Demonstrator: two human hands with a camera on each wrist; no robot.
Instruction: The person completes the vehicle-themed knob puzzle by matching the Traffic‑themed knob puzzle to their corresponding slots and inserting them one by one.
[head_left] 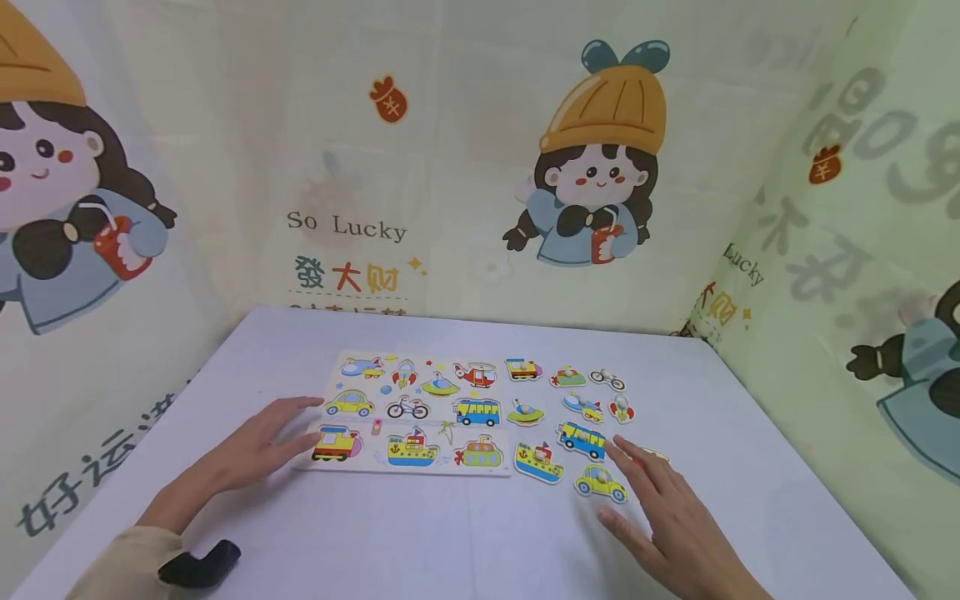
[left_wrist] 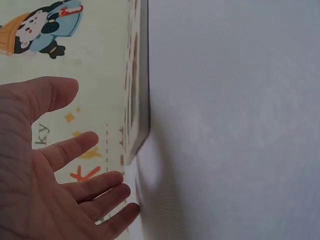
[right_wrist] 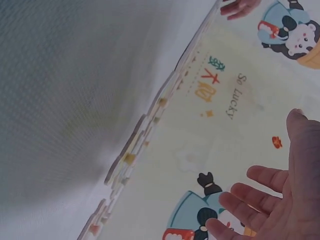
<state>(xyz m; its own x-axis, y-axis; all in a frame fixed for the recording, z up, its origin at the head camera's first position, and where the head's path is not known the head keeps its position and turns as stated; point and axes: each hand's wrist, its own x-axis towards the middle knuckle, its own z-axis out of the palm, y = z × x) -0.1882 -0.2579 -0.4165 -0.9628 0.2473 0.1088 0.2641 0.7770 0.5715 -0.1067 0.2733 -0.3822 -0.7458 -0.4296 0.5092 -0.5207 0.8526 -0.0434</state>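
A white puzzle board (head_left: 372, 460) with colorful vehicle pictures lies flat on the table. My left hand (head_left: 258, 446) is beside its left edge, thumb and fingers spread; the left wrist view shows nothing in that hand. Loose vehicle pieces with small knobs lie right of the board. My right hand (head_left: 667, 521) hovers near the blue bus piece (head_left: 583, 440) and the yellow car piece (head_left: 600, 482), fingers extended and holding nothing. The boat piece (head_left: 538, 462) lies left of the car piece. Behind the right hand's fingers, another piece is mostly hidden.
Farther back lie the train piece (head_left: 522, 369), submarine piece (head_left: 567, 377), bicycle piece (head_left: 607, 380), plane piece (head_left: 582, 407), rocket piece (head_left: 621, 408) and flying saucer piece (head_left: 525, 412). Cartoon-printed cloth walls enclose the white table (head_left: 420, 542). A black strap (head_left: 198, 567) is on the left sleeve.
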